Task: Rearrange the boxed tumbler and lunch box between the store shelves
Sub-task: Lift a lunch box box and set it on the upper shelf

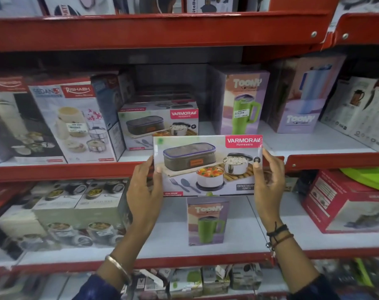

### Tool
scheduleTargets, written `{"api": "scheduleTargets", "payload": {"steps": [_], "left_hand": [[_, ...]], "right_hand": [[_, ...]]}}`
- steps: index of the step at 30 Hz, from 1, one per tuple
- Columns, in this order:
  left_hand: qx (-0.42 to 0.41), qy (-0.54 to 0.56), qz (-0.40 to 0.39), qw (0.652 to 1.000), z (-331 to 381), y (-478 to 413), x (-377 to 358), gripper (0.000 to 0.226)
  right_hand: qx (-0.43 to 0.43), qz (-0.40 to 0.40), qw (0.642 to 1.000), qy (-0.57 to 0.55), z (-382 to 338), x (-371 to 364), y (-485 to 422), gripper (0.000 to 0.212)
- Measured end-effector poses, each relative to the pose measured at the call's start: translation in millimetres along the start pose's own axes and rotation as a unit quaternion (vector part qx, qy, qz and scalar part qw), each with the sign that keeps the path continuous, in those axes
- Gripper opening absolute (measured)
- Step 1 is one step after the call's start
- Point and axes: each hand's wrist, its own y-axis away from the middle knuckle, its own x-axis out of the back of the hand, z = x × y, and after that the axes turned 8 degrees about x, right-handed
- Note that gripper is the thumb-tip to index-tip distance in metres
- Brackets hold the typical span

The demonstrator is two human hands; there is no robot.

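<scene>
Red metal store shelving fills the whole view, white shelf boards packed with boxed kitchenware. You've got a Varmora lunch box (208,165) up in the air between both hands, front face toward you, level with the red lip of the middle shelf (60,169). Your left hand (145,191) is wrapped around its left edge with the thumb on the front panel, and your right hand (268,182) is clamped on the right edge the same way, thumb over the printed front. So both hands are closed on that box.

Right behind it on the middle shelf sits a second Varmora box (158,126), same print, with more stacked behind it. To its right there's a gap, then a Toony tumbler box (244,102) showing a green handled mug, standing upright. Another Toony box (303,98) with a blue tumbler stands just beside that one, tilted a bit.

Down on the lower shelf (238,252), directly under the box you're holding, a boxed tumbler (208,221) stands upright on its own. A Rishabh box (75,120) is off to the left on the middle shelf.
</scene>
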Motion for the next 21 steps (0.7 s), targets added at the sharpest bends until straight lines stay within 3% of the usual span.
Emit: {"api": "scheduleTargets", "payload": {"steps": [10, 21], "left_hand": [[-0.015, 0.009, 0.01, 1.0, -6.1, -0.3, 19.9, 0.036], [-0.074, 0.005, -0.002, 0.997, -22.5, -70.8, 18.9, 0.063]], "right_hand": [[0.013, 0.001, 1.0, -0.017, -26.0, -19.3, 0.9, 0.041], [0.071, -0.078, 0.994, -0.001, -32.2, -96.0, -45.8, 0.044]]}}
